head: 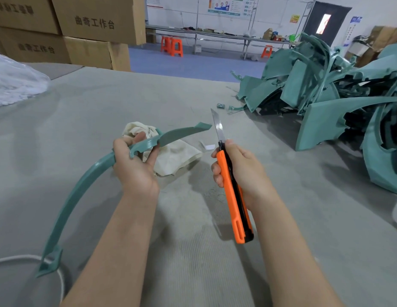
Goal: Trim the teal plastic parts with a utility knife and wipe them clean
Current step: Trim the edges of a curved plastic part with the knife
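My left hand (135,165) grips a long curved teal plastic part (80,191) near its upper end; the strip arcs down to the lower left and its flat tip points right toward the blade. My right hand (239,171) is closed around an orange utility knife (233,189) with the blade extended upward, a short gap right of the part's tip. A crumpled cream cloth (175,156) lies on the grey table (215,262) behind my left hand.
A big heap of teal plastic parts (326,89) fills the table's right side. Cardboard boxes (67,32) stack at the back left, white plastic sheeting (13,83) at the far left. A white cord (60,282) lies at lower left. Small scraps (207,147) sit near the cloth.
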The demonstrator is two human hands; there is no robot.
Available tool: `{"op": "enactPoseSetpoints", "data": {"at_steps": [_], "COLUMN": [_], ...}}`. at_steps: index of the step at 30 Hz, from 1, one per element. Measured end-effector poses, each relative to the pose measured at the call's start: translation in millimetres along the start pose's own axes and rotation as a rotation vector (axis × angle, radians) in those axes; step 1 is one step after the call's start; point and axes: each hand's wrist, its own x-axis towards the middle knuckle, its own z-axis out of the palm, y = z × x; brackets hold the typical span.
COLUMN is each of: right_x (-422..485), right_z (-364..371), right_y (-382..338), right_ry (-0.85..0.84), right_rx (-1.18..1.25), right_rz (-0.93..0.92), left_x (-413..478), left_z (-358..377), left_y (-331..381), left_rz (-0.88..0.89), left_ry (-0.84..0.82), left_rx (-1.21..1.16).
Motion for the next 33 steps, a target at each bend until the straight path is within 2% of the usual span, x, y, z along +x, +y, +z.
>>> {"op": "enactPoseSetpoints", "data": {"at_steps": [20, 26, 29, 31, 33], "right_x": [-4, -9, -11, -11, -9], "right_z": [7, 22, 23, 19, 14], "right_y": [0, 4, 3, -1, -4], "right_ry": [-0.145, -0.294, -0.360, -0.313, -0.168], "right_rx": [0.013, -0.016, 0.021, 0.093, 0.114], "right_rz": [-0.005, -0.030, -0.053, -0.069, -0.124], "left_x": [1, -4, -2, 0, 1], "left_z": [-1, 2, 1, 0, -1], "left_y": [1, -7, -6, -3, -2], "left_rz": [0.022, 0.091, 0.055, 0.035, 0.021], "left_ry": [0.000, -0.023, -0.020, -0.016, -0.026], "left_rx": [0.040, 0.191, 0.162, 0.125, 0.105]}}
